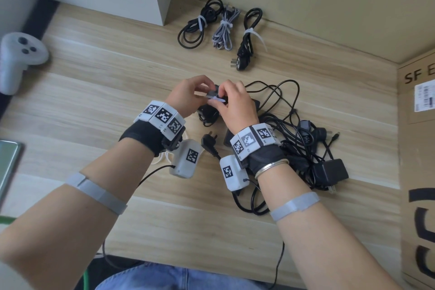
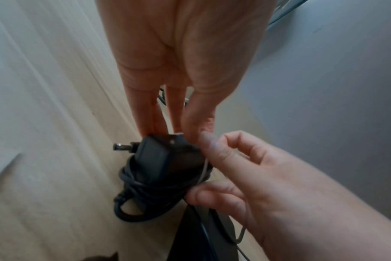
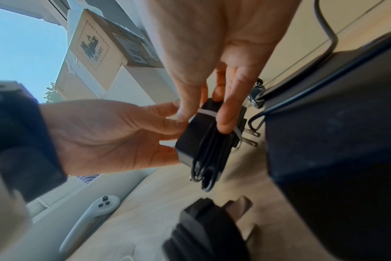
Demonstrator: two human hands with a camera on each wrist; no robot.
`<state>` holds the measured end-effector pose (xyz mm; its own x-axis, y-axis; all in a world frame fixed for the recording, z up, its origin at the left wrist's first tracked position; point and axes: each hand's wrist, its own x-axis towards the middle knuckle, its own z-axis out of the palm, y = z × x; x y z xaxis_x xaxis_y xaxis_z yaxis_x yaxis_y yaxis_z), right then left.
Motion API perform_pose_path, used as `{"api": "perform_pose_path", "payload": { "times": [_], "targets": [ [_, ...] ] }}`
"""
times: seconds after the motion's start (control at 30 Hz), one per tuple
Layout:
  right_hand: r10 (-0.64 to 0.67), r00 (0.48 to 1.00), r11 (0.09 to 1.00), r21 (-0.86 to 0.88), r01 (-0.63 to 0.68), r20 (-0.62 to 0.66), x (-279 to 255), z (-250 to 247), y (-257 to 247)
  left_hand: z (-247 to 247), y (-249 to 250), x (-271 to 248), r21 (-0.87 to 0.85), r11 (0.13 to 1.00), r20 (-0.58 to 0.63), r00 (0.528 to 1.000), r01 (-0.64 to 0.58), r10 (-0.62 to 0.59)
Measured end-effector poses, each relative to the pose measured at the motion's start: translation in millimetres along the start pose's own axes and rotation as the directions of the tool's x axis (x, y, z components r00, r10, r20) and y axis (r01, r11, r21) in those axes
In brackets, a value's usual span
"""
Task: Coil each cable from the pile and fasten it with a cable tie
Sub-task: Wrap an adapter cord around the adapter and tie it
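Both hands meet above the table (image 1: 98,92), clamped on one black power adapter (image 3: 195,134) with its cable coiled around it. The left hand (image 1: 188,94) holds the adapter from the side with its fingertips; the right hand (image 1: 235,103) pinches the white cable tie (image 3: 207,112) looped across the bundle. Just right of them lies the tangled pile of black cables (image 1: 303,148). Farther back, near the wall, three tied coils (image 1: 222,27) lie side by side. A white controller (image 1: 18,56) rests at the far left, and a cardboard box (image 1: 416,148) stands at the right.
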<state>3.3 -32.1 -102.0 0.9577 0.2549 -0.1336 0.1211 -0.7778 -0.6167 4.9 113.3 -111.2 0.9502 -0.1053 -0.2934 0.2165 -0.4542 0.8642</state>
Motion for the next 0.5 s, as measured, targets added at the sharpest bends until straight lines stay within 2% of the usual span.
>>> {"api": "perform_pose_path", "payload": {
  "times": [0.07,0.17,0.33,0.43,0.5],
  "targets": [
    [0.015,0.999,1.000,-0.019,-0.014,0.041,0,-3,0,-1,-1,-1,-0.006,0.999,0.050,0.998,-0.046,0.046],
    [0.054,0.997,0.998,0.023,-0.055,0.058,1,-7,3,0,0,-1,-0.054,0.998,0.111,0.993,-0.042,0.047],
    [0.117,0.987,0.992,0.026,-0.120,0.114,3,-11,6,8,3,1,0.099,0.989,0.076,0.992,-0.113,0.105],
    [0.143,0.983,0.982,0.111,-0.156,0.117,2,-12,9,13,0,3,0.078,0.985,0.065,0.986,-0.157,0.152],
    [0.167,0.980,0.968,0.172,-0.185,0.110,2,-11,9,14,-2,3,0.045,0.989,0.071,0.988,-0.144,0.140]
  ]
}}
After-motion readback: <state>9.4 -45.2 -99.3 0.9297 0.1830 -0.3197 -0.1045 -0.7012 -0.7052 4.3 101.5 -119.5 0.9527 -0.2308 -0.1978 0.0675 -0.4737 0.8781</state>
